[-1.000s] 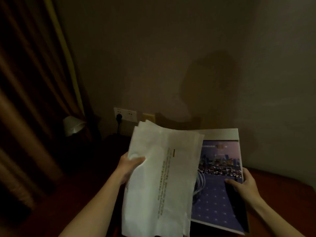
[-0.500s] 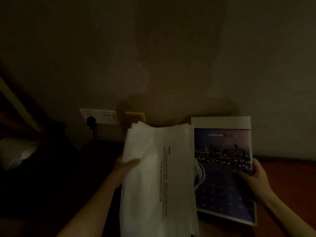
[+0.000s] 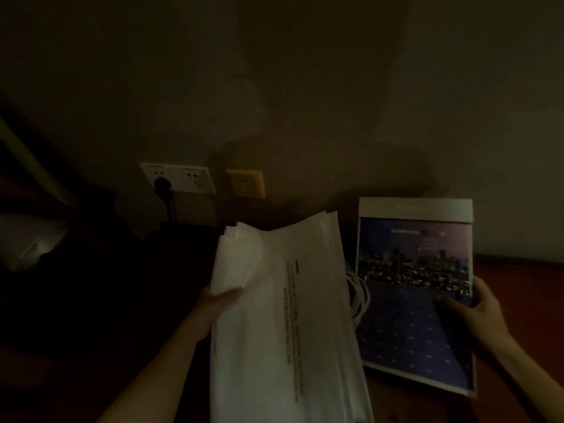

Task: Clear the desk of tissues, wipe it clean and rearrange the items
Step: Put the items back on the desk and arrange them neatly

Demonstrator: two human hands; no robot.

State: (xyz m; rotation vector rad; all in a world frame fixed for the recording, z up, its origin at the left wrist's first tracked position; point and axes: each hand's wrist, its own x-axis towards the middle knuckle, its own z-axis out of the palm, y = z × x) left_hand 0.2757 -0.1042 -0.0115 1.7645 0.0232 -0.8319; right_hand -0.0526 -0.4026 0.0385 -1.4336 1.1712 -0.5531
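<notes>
Starting far left of the papers (image 3: 290,325), a pale rounded shape (image 3: 30,242) sits in deep shadow, too dim to identify. Up and to the left of the papers, a white wall socket (image 3: 183,178) carries a black plug (image 3: 161,185), and a yellow wall plate (image 3: 245,183) sits just beside it. The left hand (image 3: 213,306) grips the papers by their left edge, with the thumb pressed across the front sheet and the fingers hidden behind. The papers are a loose white stack raised off the counter (image 3: 525,300), with a line of small print running down the top sheet. At the papers' right edge, partly covered by it, a coil of white cable (image 3: 360,296) shows. Just right of the papers is a booklet (image 3: 412,315) with a night skyline on its cover, tilted up toward the wall. The right hand (image 3: 476,312) holds the booklet's right edge, thumb lying on the cover and fingers (image 3: 483,288) curled round behind. Farther right of the papers, the reddish-brown counter runs to the wall.
</notes>
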